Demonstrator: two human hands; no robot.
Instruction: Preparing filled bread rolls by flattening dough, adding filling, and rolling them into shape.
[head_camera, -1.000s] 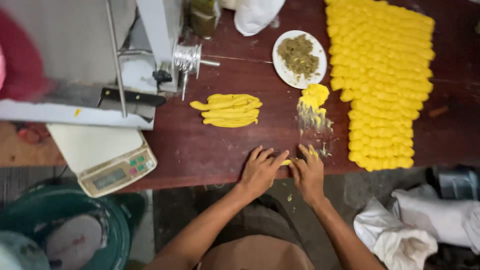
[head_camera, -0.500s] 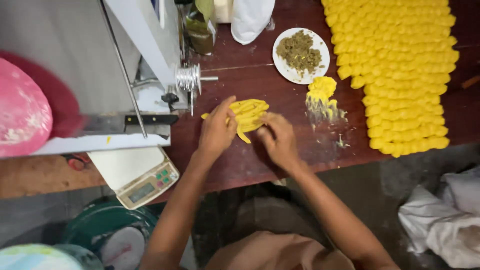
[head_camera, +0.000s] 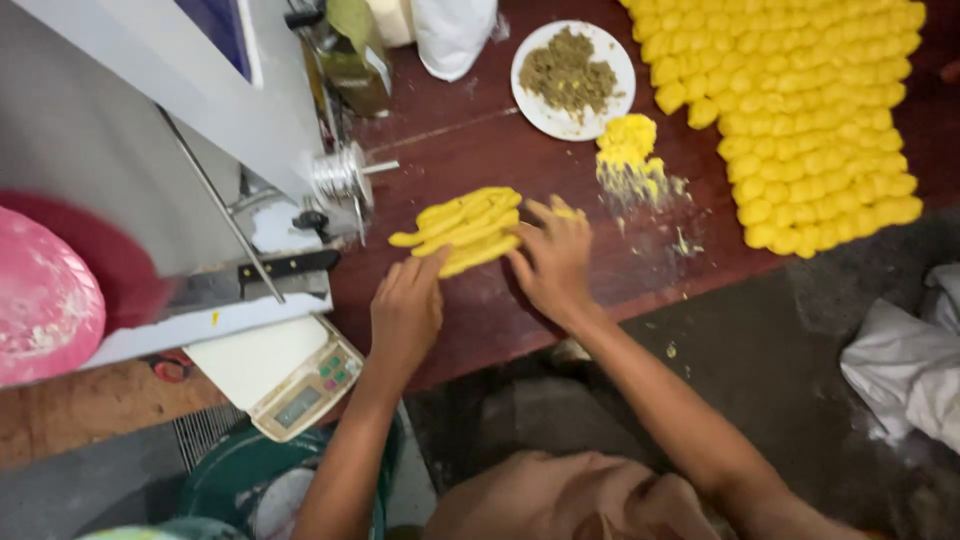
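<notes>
Yellow dough strips (head_camera: 465, 230) lay on the dark red-brown table (head_camera: 470, 140). The white plate (head_camera: 573, 80) carried olive-brown filling (head_camera: 567, 72). Bright yellow pieces (head_camera: 800, 110) ran in neat rows. The scale (head_camera: 290, 375) was cream, the bowl (head_camera: 45, 295) pink, the knife handle (head_camera: 290, 265) black.

Dough strips (head_camera: 465, 230) lie between plate (head_camera: 535, 110) and scale (head_camera: 290, 375).
</notes>
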